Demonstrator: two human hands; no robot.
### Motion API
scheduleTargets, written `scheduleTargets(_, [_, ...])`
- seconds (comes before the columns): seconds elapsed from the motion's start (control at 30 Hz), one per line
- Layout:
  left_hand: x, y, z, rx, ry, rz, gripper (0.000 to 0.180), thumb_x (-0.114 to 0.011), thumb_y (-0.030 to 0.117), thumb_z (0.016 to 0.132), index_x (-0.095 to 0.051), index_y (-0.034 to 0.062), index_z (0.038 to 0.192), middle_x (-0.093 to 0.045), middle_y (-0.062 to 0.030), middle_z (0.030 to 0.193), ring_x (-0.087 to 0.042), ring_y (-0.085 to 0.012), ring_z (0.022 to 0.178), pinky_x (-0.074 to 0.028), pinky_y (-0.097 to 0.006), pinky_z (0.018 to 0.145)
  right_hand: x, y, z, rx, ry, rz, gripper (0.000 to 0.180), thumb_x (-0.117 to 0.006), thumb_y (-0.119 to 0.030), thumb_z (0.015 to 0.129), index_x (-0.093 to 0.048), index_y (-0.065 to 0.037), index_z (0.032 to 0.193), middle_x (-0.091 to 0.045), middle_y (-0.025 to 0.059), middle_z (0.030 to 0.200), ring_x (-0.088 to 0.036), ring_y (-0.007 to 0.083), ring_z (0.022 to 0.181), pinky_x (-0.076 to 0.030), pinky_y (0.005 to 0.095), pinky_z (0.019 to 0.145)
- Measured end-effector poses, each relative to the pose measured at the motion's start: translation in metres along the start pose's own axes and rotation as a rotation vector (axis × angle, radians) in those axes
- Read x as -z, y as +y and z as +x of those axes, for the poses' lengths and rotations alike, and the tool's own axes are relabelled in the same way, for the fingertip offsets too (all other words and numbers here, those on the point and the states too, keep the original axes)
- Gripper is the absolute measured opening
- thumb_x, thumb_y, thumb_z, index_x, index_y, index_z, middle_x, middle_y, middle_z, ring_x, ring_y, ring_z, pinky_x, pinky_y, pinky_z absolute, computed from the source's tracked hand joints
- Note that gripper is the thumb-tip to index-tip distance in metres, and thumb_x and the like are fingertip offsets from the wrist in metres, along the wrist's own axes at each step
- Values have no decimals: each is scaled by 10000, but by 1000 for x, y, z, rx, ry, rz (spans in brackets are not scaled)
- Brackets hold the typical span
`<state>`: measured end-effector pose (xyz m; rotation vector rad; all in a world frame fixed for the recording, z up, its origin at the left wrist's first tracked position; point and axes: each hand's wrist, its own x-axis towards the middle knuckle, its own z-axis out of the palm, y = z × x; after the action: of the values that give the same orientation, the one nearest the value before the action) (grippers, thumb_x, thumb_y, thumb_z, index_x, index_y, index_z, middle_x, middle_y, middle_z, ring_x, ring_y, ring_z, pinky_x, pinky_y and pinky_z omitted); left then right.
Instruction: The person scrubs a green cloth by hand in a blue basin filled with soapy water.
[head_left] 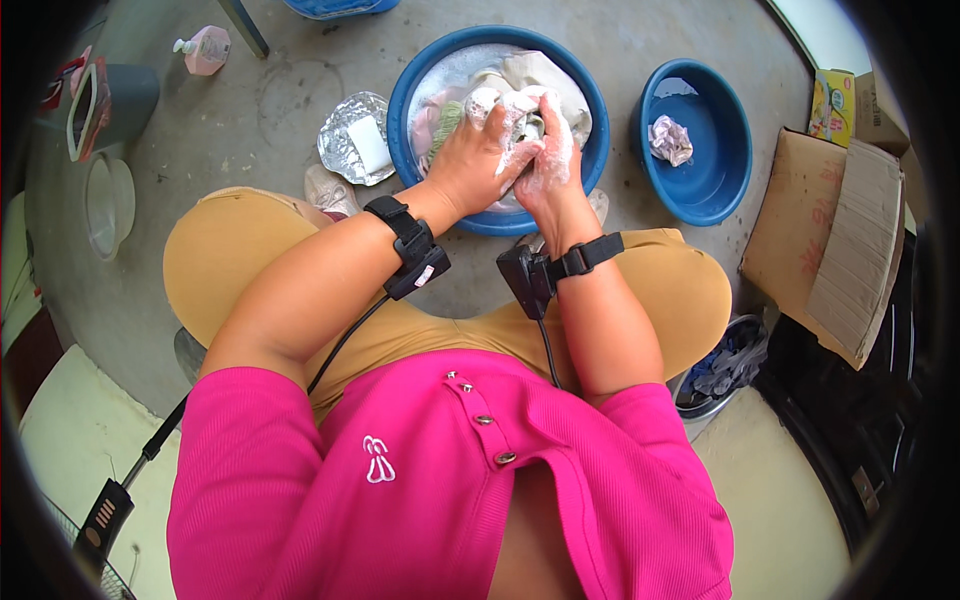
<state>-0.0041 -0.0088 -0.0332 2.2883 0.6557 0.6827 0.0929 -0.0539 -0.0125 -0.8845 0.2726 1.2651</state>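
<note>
A blue basin point(598, 150) of sudsy water stands on the floor in front of my feet. Pale, pink and green wet clothes point(540, 72) lie in it, partly under foam. Over the basin my left hand point(482, 160) and my right hand point(552, 160) meet, both coated in lather. Their fingers are curled and pressed together around a bunched cloth, of which only a bit of dark and pale fabric shows between them. Left of the basin, a white bar of soap point(369, 145) rests on a crumpled foil-like silver dish point(341, 122).
At right stands a second blue basin point(712, 190) holding a small crumpled pale cloth point(670, 141). Cardboard boxes point(800, 210) lean beyond it. A pink pump bottle point(205, 50) and a grey bin point(125, 105) are far left. A tub of dark clothes point(728, 365) sits by my right knee.
</note>
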Motion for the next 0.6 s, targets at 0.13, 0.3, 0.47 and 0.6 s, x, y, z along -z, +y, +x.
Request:
scheduleTargets(0.13, [3, 0, -3, 205, -97, 34, 684, -513, 480, 797, -305, -37, 1195, -474, -307, 1063, -544, -438, 823, -466, -448, 678, -9, 1, -6, -61, 30, -46, 397, -471, -353, 884, -502, -39, 1125, -587, 97, 1053, -562, 245, 954, -451, 366, 834])
scheduleTargets(0.3, [17, 11, 9, 375, -182, -116, 591, -582, 401, 789, -353, -7, 1150, -577, -227, 947, -557, -395, 867, -446, -413, 727, -4, 8, -4, -96, 18, -140, 408, -464, -426, 871, -557, -56, 1014, -599, 63, 968, -568, 209, 865, -450, 360, 772])
scheduleTargets(0.47, [16, 5, 13, 405, -164, -206, 454, -547, 353, 825, -451, 7, 1103, -599, -206, 913, -574, -364, 860, -450, -390, 716, 5, 17, 1, -58, 69, -227, 366, -432, -363, 891, -543, -59, 1061, -602, 72, 994, -574, 212, 888, -461, 339, 788])
scheduleTargets(0.6, [16, -4, 20, 309, -109, -377, 329, -505, 264, 860, -532, -14, 1035, -607, -196, 880, -591, -310, 800, -447, -347, 722, 13, 21, 3, 9, 89, -338, 294, -416, -234, 890, -524, -40, 1083, -594, 81, 1009, -573, 205, 893, -461, 333, 788])
